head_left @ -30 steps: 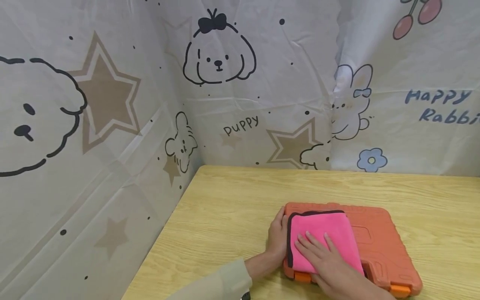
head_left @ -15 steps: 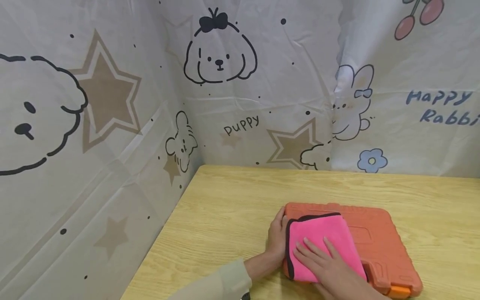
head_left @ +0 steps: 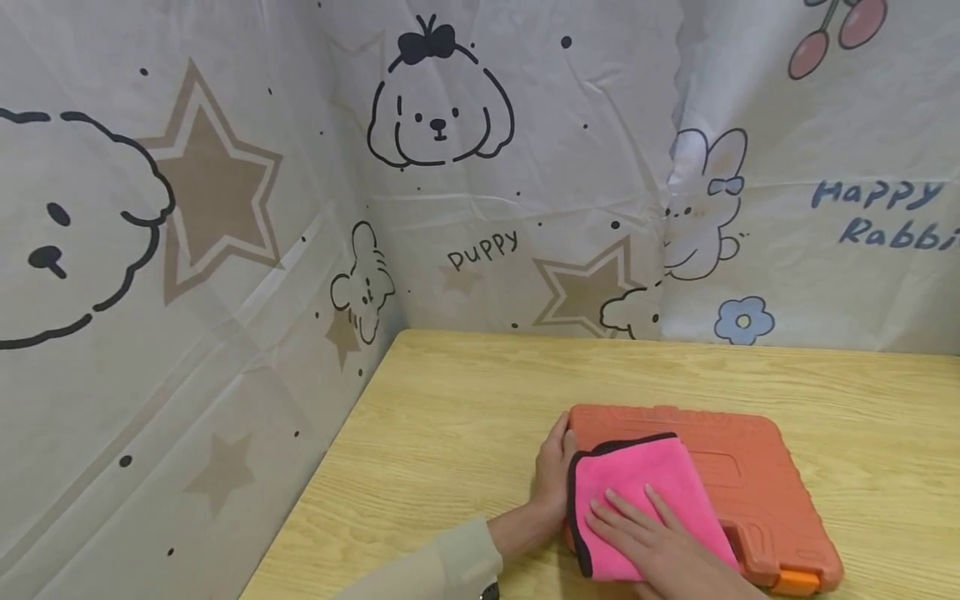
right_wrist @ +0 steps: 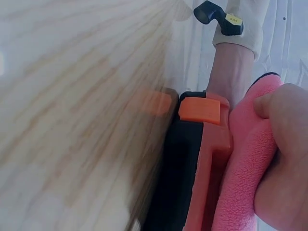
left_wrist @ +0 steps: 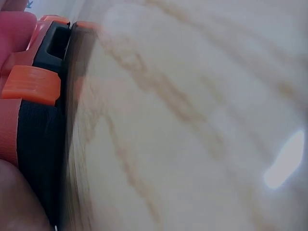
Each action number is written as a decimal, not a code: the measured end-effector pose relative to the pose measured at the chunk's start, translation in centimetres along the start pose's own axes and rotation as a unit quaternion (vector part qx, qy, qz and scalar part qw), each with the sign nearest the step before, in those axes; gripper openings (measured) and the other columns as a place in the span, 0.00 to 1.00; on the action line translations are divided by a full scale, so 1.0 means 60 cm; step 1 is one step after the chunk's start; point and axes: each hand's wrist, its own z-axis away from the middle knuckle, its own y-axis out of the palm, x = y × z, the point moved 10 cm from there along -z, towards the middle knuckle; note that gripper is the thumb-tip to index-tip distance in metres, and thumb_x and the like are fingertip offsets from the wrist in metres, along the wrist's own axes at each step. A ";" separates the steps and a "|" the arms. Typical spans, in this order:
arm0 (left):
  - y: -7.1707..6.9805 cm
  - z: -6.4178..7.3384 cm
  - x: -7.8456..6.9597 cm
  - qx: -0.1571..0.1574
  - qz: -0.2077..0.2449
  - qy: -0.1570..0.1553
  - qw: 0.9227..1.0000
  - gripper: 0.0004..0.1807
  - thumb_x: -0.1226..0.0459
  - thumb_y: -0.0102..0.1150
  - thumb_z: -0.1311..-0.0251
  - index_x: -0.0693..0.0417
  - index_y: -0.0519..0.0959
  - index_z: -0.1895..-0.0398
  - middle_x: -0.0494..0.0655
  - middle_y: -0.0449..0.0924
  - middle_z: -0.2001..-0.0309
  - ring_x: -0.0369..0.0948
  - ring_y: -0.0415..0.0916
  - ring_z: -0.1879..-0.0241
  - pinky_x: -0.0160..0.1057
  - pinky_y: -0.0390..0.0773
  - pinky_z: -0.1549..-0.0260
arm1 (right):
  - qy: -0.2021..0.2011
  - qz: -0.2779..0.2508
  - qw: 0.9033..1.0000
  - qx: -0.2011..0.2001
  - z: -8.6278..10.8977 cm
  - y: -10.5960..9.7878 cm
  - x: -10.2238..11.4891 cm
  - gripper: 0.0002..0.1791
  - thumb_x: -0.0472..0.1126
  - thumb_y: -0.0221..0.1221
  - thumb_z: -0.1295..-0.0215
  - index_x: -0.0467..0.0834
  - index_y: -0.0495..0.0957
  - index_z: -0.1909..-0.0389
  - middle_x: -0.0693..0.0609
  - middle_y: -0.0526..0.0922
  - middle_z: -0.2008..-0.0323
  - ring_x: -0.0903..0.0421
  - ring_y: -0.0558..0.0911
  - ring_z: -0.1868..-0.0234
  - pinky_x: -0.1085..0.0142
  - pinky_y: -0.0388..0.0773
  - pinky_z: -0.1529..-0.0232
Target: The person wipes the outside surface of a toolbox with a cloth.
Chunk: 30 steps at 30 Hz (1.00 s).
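Note:
A flat orange-red plastic case (head_left: 780, 492) with a black lower half lies on the table. My left hand (head_left: 553, 475) holds its left edge, thumb at the top rim. On the case's left part lies a folded pink cloth (head_left: 626, 467) with black edging. My right hand (head_left: 663, 550) presses on this cloth with straight, spread fingers. The right wrist view shows the right thumb (right_wrist: 264, 106) against the fluffy cloth. An orange latch (head_left: 797, 582) shows at the case's near right; the cloth hides the near left one in the head view.
The wood-grain table (head_left: 442, 417) extends left of and behind the case. A printed white curtain (head_left: 480, 200) hangs along the table's back and left sides. In the right wrist view, a black device (right_wrist: 219, 18) is strapped to the left wrist.
My right hand and the pink cloth have slid toward the near edge of the case, and the cloth has turned slightly, covering the near left latch. My left hand keeps its place.

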 end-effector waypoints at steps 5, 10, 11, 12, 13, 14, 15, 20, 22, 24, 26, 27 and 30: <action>-0.003 -0.001 0.003 -0.014 -0.023 -0.004 1.000 0.27 0.62 0.34 0.21 0.65 0.59 0.25 0.53 0.67 0.30 0.46 0.65 0.33 0.50 0.63 0.33 | 0.001 -0.008 1.000 -0.014 0.003 -0.005 0.003 0.37 0.60 0.61 0.35 0.41 0.72 0.33 0.48 0.75 0.35 0.64 0.37 0.24 0.64 0.22 0.27; -0.001 -0.002 0.001 -0.012 -0.021 -0.003 1.000 0.27 0.62 0.34 0.21 0.65 0.58 0.25 0.53 0.66 0.29 0.46 0.63 0.31 0.50 0.63 0.33 | -0.002 0.019 0.999 -0.028 0.005 -0.007 0.010 0.43 0.62 0.59 0.33 0.48 0.60 0.23 0.49 0.75 0.34 0.63 0.38 0.23 0.62 0.24 0.26; 0.000 -0.002 0.001 -0.010 -0.020 -0.003 1.000 0.27 0.62 0.34 0.21 0.65 0.58 0.24 0.53 0.66 0.29 0.45 0.64 0.32 0.50 0.63 0.33 | -0.002 0.030 0.999 -0.032 0.005 -0.008 0.013 0.44 0.63 0.58 0.33 0.49 0.56 0.21 0.50 0.75 0.35 0.62 0.38 0.23 0.62 0.24 0.26; 0.000 -0.001 0.001 -0.008 -0.018 -0.005 1.000 0.27 0.62 0.34 0.20 0.64 0.58 0.24 0.52 0.66 0.29 0.45 0.64 0.32 0.50 0.63 0.33 | -0.002 0.038 0.999 -0.035 0.005 -0.008 0.016 0.45 0.64 0.56 0.32 0.51 0.51 0.20 0.50 0.75 0.35 0.62 0.39 0.23 0.61 0.25 0.26; 0.001 -0.001 0.000 -0.007 -0.017 -0.004 1.000 0.27 0.62 0.34 0.20 0.65 0.58 0.24 0.53 0.67 0.30 0.45 0.65 0.33 0.50 0.64 0.33 | -0.001 0.042 0.998 -0.036 0.005 -0.007 0.018 0.45 0.64 0.55 0.31 0.52 0.50 0.20 0.50 0.75 0.35 0.62 0.39 0.23 0.61 0.24 0.26; 0.001 0.000 -0.001 -0.006 -0.016 -0.002 1.000 0.27 0.62 0.34 0.20 0.65 0.58 0.24 0.53 0.67 0.30 0.46 0.65 0.33 0.51 0.64 0.33 | 0.002 0.047 0.998 -0.036 0.005 -0.006 0.020 0.44 0.65 0.54 0.31 0.53 0.50 0.20 0.51 0.75 0.35 0.62 0.38 0.23 0.61 0.24 0.26; 0.001 0.000 -0.002 -0.007 -0.017 0.001 1.000 0.26 0.63 0.34 0.21 0.66 0.58 0.25 0.54 0.66 0.30 0.47 0.65 0.32 0.52 0.64 0.33 | 0.005 0.052 0.998 -0.036 0.005 -0.006 0.022 0.43 0.65 0.53 0.31 0.53 0.54 0.21 0.52 0.76 0.35 0.62 0.38 0.23 0.62 0.24 0.26; 0.000 0.003 -0.008 -0.009 -0.015 0.006 1.000 0.26 0.64 0.34 0.21 0.68 0.58 0.25 0.56 0.66 0.29 0.48 0.63 0.32 0.52 0.64 0.33 | 0.010 0.063 0.998 -0.029 0.003 -0.005 0.031 0.36 0.67 0.51 0.30 0.49 0.69 0.30 0.53 0.76 0.36 0.63 0.37 0.23 0.61 0.23 0.27; 0.001 0.003 -0.009 -0.009 -0.015 0.008 1.000 0.26 0.64 0.34 0.21 0.67 0.58 0.25 0.55 0.67 0.30 0.48 0.64 0.32 0.51 0.64 0.33 | -0.002 0.060 0.998 -0.033 0.002 -0.006 0.036 0.39 0.66 0.51 0.29 0.49 0.62 0.24 0.52 0.76 0.36 0.63 0.38 0.23 0.61 0.24 0.26; 0.002 0.004 -0.011 -0.007 -0.013 0.010 1.000 0.26 0.64 0.34 0.21 0.67 0.59 0.25 0.54 0.68 0.31 0.47 0.64 0.32 0.51 0.64 0.34 | -0.022 0.059 0.997 -0.046 0.001 -0.009 0.043 0.42 0.64 0.50 0.27 0.49 0.51 0.20 0.51 0.77 0.37 0.62 0.39 0.23 0.62 0.27 0.26; 0.001 0.004 -0.012 -0.011 -0.019 0.013 1.000 0.26 0.64 0.34 0.21 0.68 0.59 0.26 0.56 0.68 0.31 0.48 0.64 0.32 0.51 0.64 0.34 | -0.038 0.060 0.996 -0.053 0.001 -0.009 0.049 0.44 0.63 0.48 0.25 0.49 0.39 0.20 0.50 0.76 0.37 0.62 0.40 0.22 0.63 0.29 0.25; 0.000 0.005 -0.013 -0.012 -0.022 0.013 1.000 0.26 0.64 0.34 0.21 0.69 0.59 0.26 0.57 0.67 0.31 0.49 0.63 0.31 0.52 0.64 0.33 | -0.046 0.063 0.995 -0.056 0.002 -0.008 0.052 0.44 0.62 0.46 0.24 0.48 0.36 0.20 0.51 0.74 0.34 0.62 0.41 0.22 0.63 0.30 0.25; -0.002 0.006 -0.020 -0.017 -0.030 0.022 0.999 0.26 0.64 0.35 0.21 0.72 0.59 0.27 0.61 0.66 0.31 0.52 0.63 0.31 0.53 0.64 0.34 | -0.063 0.082 0.993 -0.064 0.003 -0.004 0.060 0.42 0.61 0.42 0.22 0.46 0.37 0.20 0.53 0.60 0.25 0.60 0.42 0.22 0.62 0.32 0.25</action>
